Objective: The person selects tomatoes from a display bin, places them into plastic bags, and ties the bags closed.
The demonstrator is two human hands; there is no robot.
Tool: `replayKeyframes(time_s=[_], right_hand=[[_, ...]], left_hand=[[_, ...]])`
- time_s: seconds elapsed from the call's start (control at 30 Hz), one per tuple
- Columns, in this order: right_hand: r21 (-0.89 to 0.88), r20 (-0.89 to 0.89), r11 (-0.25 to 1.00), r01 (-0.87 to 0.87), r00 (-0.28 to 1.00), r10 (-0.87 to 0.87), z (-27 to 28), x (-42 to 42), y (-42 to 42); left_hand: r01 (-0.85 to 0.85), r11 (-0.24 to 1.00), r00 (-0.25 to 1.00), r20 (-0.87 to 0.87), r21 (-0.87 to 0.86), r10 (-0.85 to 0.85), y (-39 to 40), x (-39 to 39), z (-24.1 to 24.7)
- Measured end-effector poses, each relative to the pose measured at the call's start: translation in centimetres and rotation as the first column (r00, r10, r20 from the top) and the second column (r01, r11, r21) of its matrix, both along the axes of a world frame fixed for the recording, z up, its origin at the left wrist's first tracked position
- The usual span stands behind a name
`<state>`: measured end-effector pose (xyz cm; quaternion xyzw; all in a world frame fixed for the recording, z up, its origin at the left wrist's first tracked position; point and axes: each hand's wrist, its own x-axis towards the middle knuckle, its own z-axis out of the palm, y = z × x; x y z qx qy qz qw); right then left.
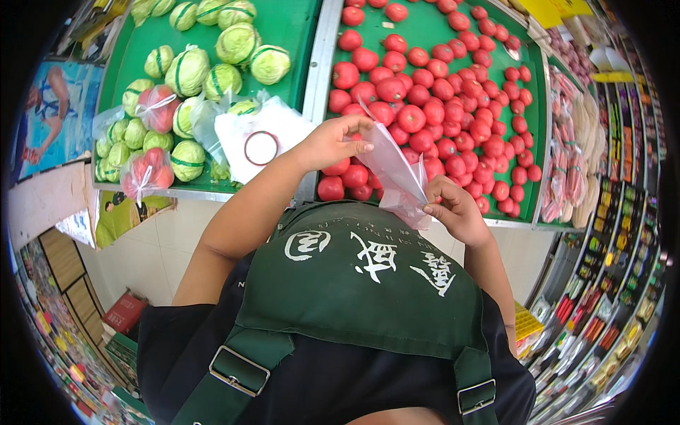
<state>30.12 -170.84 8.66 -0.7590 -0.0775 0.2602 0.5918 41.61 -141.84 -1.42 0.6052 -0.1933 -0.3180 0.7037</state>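
A thin translucent plastic bag [393,159] stretches between my two hands, over the near edge of the tomato bin. My left hand [340,139] grips its upper end between thumb and fingers. Lower down and to the right, my right hand [454,207] pinches the bag's other edge. Beyond and beneath the bag lie many loose red tomatoes [411,118] in a green-lined bin [366,10]. Left of my left hand, a stack of white plastic bags [289,125] rests among the cabbages, with a thin dark red ring [247,149] on top.
Round green cabbages [187,71], many with green bands, fill the left bin. Two tied bags of tomatoes, a farther one [159,109] and a nearer one [146,175], lie there. A metal divider [319,64] separates the bins. Packaged goods [571,170] and stocked shelves [611,255] stand right.
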Motion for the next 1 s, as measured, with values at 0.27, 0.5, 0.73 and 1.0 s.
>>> replayKeyframes(time_s=[0.27,0.5,0.73,1.0], right_hand=[[-0.168,0.040,0.804,0.571,0.819,-0.573,-2.8,-3.9,-6.8],[-0.011,0.000,0.891,0.453,0.891,-0.453,-5.0,-2.6,-10.1],[0.378,-0.261,0.887,0.265,0.950,-0.172,-6.1,-0.5,-16.8],[0.433,-0.383,0.828,0.355,0.905,-0.187,-8.3,-0.3,-26.1]], left_hand=[[-0.013,0.941,0.979,0.198,0.337,-0.057,-7.1,-2.8,2.4],[-0.208,0.898,0.914,0.405,0.387,0.037,-16.2,-5.9,5.1],[-0.180,0.795,0.928,0.369,0.579,-0.059,-27.1,-9.3,6.2],[-0.375,0.795,0.917,0.065,0.478,0.394,-31.0,-9.4,6.6]])
